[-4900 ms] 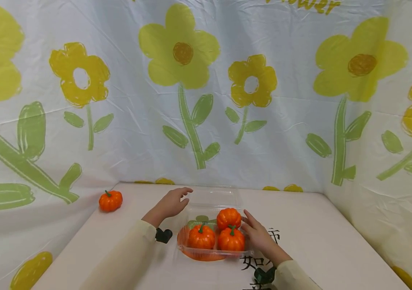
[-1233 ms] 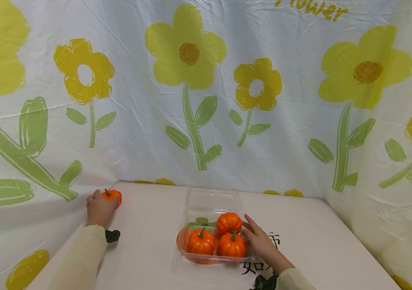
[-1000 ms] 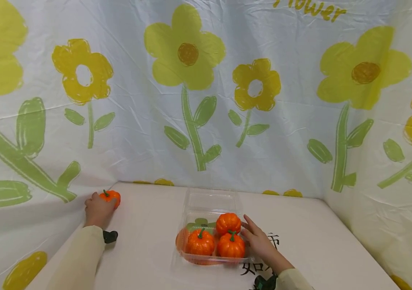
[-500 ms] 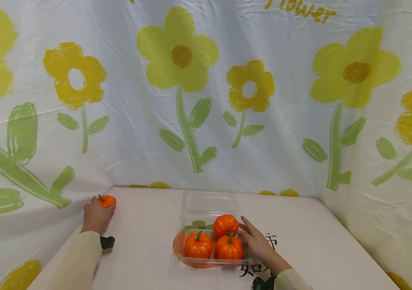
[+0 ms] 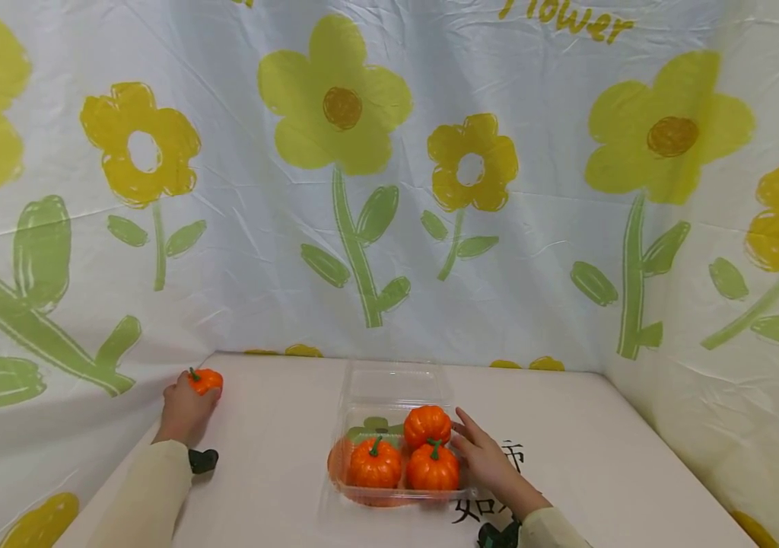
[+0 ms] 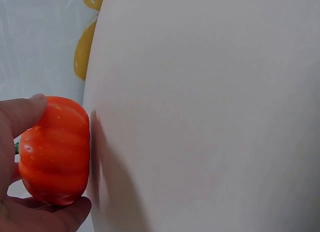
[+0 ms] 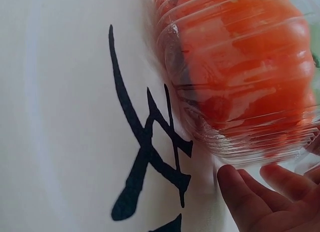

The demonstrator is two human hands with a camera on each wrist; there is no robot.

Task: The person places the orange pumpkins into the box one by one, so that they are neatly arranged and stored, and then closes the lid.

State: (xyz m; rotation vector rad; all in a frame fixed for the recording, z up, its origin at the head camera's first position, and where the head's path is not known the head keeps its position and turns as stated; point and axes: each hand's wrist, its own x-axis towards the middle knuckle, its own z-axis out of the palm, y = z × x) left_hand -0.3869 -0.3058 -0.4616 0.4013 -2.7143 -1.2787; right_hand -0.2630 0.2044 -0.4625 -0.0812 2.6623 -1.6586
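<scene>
At the table's far left, my left hand (image 5: pixel 184 411) grips a small orange toy pumpkin (image 5: pixel 208 381) with a green stem. In the left wrist view the thumb lies on one side of this pumpkin (image 6: pixel 56 154) and fingers on the other, close to the tabletop. A clear plastic clamshell box (image 5: pixel 424 495) stands mid-table with its lid (image 5: pixel 396 384) folded back. Inside are a front-left pumpkin (image 5: pixel 375 466), a front-right pumpkin (image 5: pixel 434 470) and a rear-right pumpkin (image 5: pixel 427 425). My right hand (image 5: pixel 492 464) is at the box's right side, fingers extended by its ribbed wall (image 6: pixel 300 22).
The pale tabletop (image 5: pixel 266 457) bears printed black characters (image 5: pixel 472 508) and an orange print under the box. A white cloth with yellow flowers (image 5: pixel 341 106) hangs behind and along both sides.
My left hand has gone from the box's left side out to the lone pumpkin and now grips it. The right hand stays by the box; the head view has shifted slightly.
</scene>
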